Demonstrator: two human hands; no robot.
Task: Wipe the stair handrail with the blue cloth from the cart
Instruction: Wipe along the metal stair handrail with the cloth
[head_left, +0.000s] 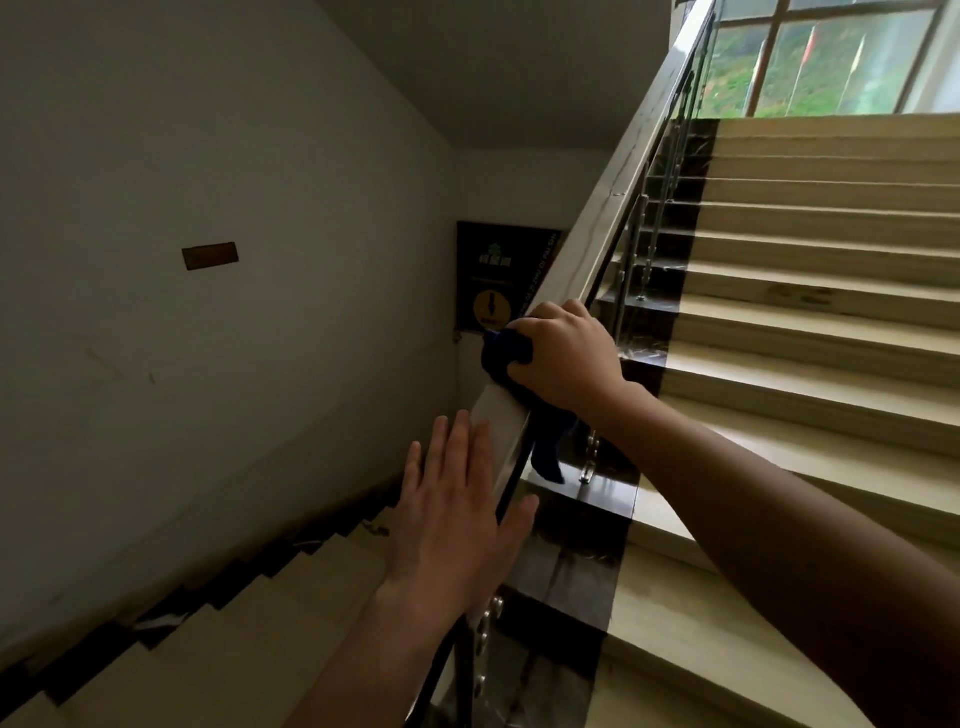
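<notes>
Right hand (563, 356) clamped down over the blue cloth (506, 356), pressing it onto the top of the stair handrail (613, 208), fingers curled over the far edge and thumb on the near side. Cloth bunched dark under the palm, one loose tail (548, 452) hanging down below the rail on the stair side. Left hand (457, 509) lower down the same rail, holding nothing, fingers spread flat and long along the rail's left face, thumb reaching across to the other side. Handrail itself pale and glossy, slanting up from bottom centre toward the top right, carried on slim metal balusters (636, 244) with round fittings. To the right, pale stone steps (810, 291) climbing to a landing, bordered by a dark polished strip (587, 545) along the rail side. At the top right, a window (826, 57) with greenery outside. To the left, a lower flight (249, 613) dropping away beside a plain grey wall (234, 156) bearing a small brown plaque (210, 255). Straight ahead past the cloth, a dark poster (493, 280) with a yellow circle, fixed to the end wall. Bare forearms (769, 519) entering from the bottom and right of the view.
</notes>
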